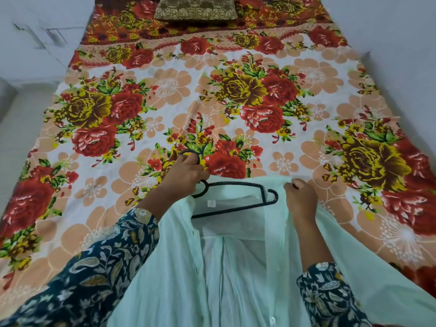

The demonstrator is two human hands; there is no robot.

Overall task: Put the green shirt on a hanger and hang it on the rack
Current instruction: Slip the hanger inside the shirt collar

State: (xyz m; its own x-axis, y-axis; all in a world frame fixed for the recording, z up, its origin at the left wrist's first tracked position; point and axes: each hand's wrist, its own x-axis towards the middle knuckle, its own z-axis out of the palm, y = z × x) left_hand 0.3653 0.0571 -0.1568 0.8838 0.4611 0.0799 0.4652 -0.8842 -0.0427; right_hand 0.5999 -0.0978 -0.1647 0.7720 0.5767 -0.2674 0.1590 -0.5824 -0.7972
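Gripping the black hanger [236,199] at the base of its hook, the left hand [186,171] has a closed grip, with the hook curling out just above its fingers. Beyond that grip to the right, the hanger's bar lies inside the open collar of the pale green shirt [212,267]. The right hand [300,197] pinches the shirt's shoulder edge, seemingly between thumb and fingers. Below both grips the shirt drapes over the floral bed [165,95].

Pale green shirt [236,267], black hanger [238,184], red-and-peach floral bedsheet [165,95], navy floral sleeves [99,274].
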